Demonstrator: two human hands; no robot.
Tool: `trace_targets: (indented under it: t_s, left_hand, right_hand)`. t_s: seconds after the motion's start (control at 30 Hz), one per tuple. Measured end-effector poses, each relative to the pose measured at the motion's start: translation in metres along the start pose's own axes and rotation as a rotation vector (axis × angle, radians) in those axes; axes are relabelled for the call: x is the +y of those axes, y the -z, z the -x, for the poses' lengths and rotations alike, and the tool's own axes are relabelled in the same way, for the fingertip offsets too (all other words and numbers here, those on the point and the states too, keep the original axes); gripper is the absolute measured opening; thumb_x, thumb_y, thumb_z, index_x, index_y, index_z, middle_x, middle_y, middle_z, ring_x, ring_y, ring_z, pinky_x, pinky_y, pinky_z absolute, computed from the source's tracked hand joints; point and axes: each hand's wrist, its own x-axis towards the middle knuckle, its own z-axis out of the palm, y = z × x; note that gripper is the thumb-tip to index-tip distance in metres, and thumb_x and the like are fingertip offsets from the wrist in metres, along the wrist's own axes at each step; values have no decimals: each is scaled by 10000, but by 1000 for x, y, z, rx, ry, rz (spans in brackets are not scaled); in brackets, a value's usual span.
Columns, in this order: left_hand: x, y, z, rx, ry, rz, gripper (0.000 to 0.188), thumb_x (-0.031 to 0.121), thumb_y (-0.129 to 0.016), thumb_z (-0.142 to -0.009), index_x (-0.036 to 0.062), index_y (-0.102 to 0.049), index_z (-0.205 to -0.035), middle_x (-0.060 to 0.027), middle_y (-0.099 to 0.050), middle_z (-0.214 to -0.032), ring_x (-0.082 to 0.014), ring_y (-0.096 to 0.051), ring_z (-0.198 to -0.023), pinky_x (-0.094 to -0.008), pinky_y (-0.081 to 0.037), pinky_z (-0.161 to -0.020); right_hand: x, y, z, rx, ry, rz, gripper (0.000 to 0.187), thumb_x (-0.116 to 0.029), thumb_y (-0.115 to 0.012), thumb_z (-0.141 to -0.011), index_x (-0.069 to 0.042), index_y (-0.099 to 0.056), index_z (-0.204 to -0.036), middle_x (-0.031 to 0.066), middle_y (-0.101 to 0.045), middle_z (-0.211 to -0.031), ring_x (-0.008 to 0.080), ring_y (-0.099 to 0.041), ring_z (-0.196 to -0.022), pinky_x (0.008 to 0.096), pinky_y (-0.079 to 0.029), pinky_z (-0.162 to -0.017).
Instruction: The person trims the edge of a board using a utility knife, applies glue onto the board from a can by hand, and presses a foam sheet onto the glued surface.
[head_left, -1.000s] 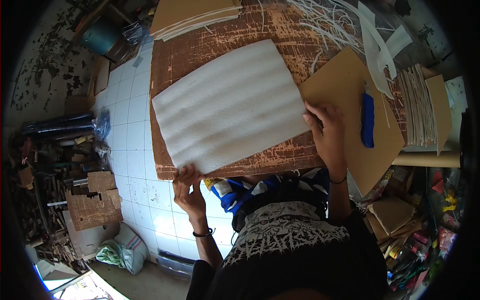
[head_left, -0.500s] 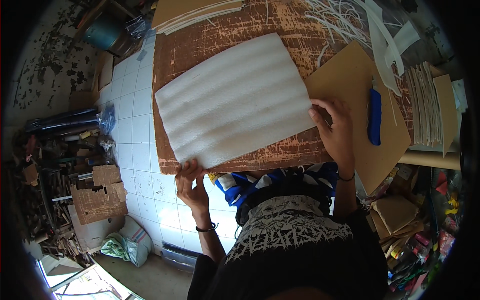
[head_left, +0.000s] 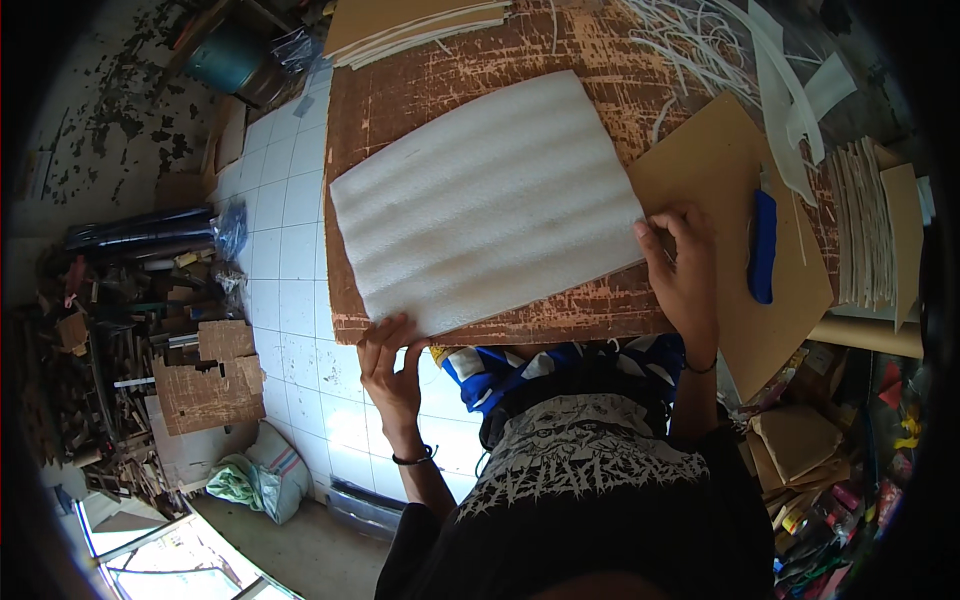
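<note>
The left hand [head_left: 392,368], half curled with thumb apart, rests fingertips at the near left corner of the white foam sheet [head_left: 490,205]; the right hand [head_left: 684,268] curls loosely at its right edge; whether either pinches it, I cannot tell; the sheet already lies flat on the counter [head_left: 450,90]; the blue-handled cutter [head_left: 763,245] lies unheld, right.
</note>
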Motion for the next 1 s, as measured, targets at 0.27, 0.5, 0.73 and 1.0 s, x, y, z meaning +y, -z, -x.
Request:
trace_targets:
  t_s: [0.27,0.5,0.73,1.0]
  left_hand:
    - [-4,-4,4,-52,-7,36,278,115,-818,-773,139,-785,-1048,8,-720,-1160,-233,-628,-1161,-416,-509,-1037]
    - [5,1,-3,-86,-67,-37,380,37,-803,-768,187,-780,-1116,-34,-658,-1145,-244,-607,-1118,-402,-552,-963]
    - [6,7,-10,-232,-181,-135,471,55,-797,-779,277,-760,-1194,-54,-552,-1145,-261,-549,-1101,-412,-565,-928]
    - [13,11,-13,-218,-186,-64,465,29,-735,-819,274,-757,-1214,-67,-549,-1159,-276,-536,-1076,-431,-488,-914]
  right_hand:
    - [4,-3,2,59,9,23,188,-196,-692,-950,-12,-653,-952,135,-611,-975,325,-582,-931,436,-445,-847]
    - [5,-5,1,33,-25,9,187,-188,-693,-950,-9,-650,-979,138,-626,-1004,330,-597,-945,433,-453,-854]
    - [10,-5,3,98,18,34,189,-180,-691,-952,2,-643,-969,150,-647,-958,333,-618,-905,431,-474,-822]
    - [8,-8,4,128,25,24,180,-161,-685,-950,12,-637,-958,158,-646,-917,319,-621,-867,420,-480,-788]
